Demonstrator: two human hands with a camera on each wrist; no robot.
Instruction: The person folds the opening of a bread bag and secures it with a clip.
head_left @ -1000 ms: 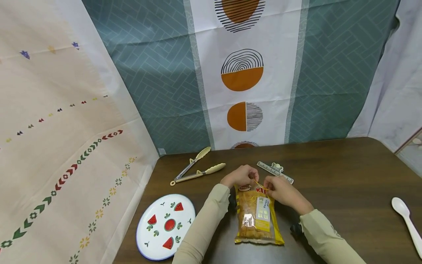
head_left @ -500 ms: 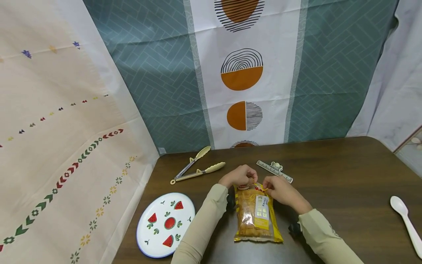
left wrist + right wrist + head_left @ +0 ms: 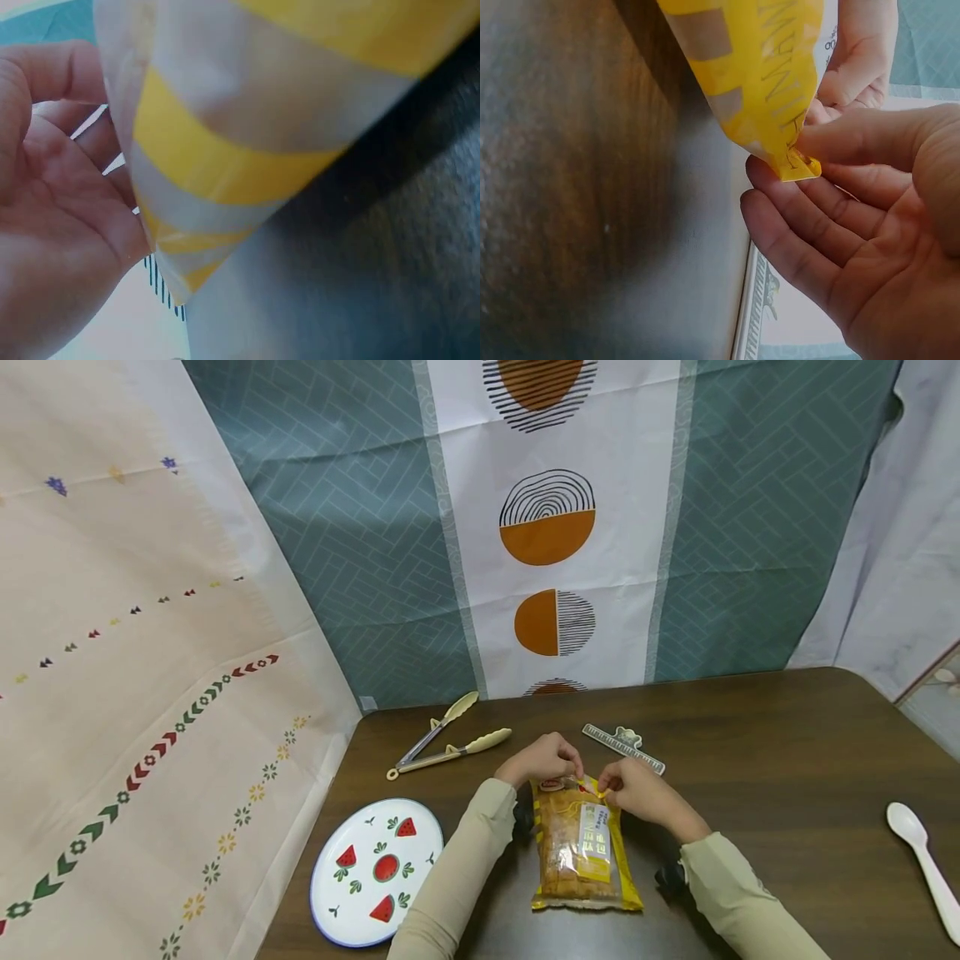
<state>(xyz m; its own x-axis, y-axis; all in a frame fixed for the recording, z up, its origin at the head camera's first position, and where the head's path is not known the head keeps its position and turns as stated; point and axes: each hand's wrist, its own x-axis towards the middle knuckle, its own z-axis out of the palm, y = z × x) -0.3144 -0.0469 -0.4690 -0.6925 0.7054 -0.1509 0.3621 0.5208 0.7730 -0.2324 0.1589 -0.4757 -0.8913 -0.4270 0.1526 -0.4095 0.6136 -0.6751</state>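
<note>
A clear and yellow bag of bread [image 3: 558, 852] lies on the table in the head view, its far end raised to both hands. My left hand [image 3: 542, 758] pinches that end near its middle. In the left wrist view the bag's striped corner [image 3: 225, 172] hides the fingertips of the left hand [image 3: 64, 202]. My right hand [image 3: 641, 789] pinches the right top corner. The right wrist view shows the crumpled yellow corner [image 3: 799, 165] between thumb and fingers of the right hand [image 3: 870, 217], with the other fingers spread below.
Left of the arms is a white plate [image 3: 345, 902] with watermelon prints. Behind it lie spread tongs [image 3: 431, 764]. A clear bag clip [image 3: 622, 748] lies just beyond the right hand, and a white spoon [image 3: 922, 868] is at the far right.
The bag's top edge has folded slightly between the hands, so less of its red print shows. Both hands have hardly moved and keep their pinch.
</note>
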